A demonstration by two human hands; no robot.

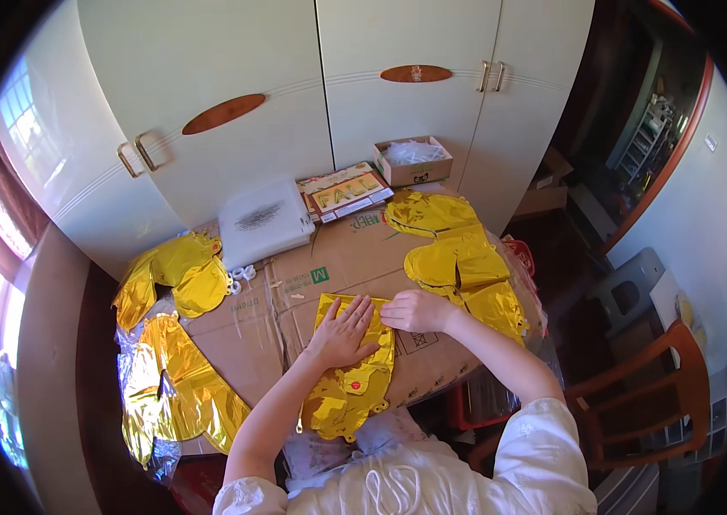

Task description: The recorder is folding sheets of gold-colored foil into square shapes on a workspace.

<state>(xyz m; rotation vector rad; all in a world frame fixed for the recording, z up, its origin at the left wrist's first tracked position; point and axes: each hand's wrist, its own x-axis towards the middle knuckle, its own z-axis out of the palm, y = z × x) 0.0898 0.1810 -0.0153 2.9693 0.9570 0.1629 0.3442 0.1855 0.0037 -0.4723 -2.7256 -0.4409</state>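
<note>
- While my left hand (344, 333) lies palm down, flat and nearly straight-fingered, it covers the upper part of a gold foil piece (369, 376) on the near side of the cardboard-covered tabletop (248, 335), straight in front of me.
- My right hand (415, 311) is bunched, fingers curled in, its fingertips at the foil's edge toward one o'clock, just beside my left fingers; I cannot tell whether it pinches the foil or only presses it.
- Taking that foil as the clock's centre, with twelve at the cupboard (406, 34), its lower end toward six is crumpled, with a small red spot on it.
- Between one and two o'clock, crinkled foil shapes (484, 257) spread along the tabletop's edge.
- At ten lies another foil shape (170, 262), and at nine a broad shiny foil sheet (187, 378), well apart from my hands.
- At eleven sits a flat white package (265, 221) with a dark patch on it.
- At twelve, just beside it, is a printed packet (346, 190).
- Slightly past twelve, an open box (415, 172) holds whitish, translucent stuff (413, 152).
- Near three, off the tabletop, stands a wooden chair (677, 339).
</note>
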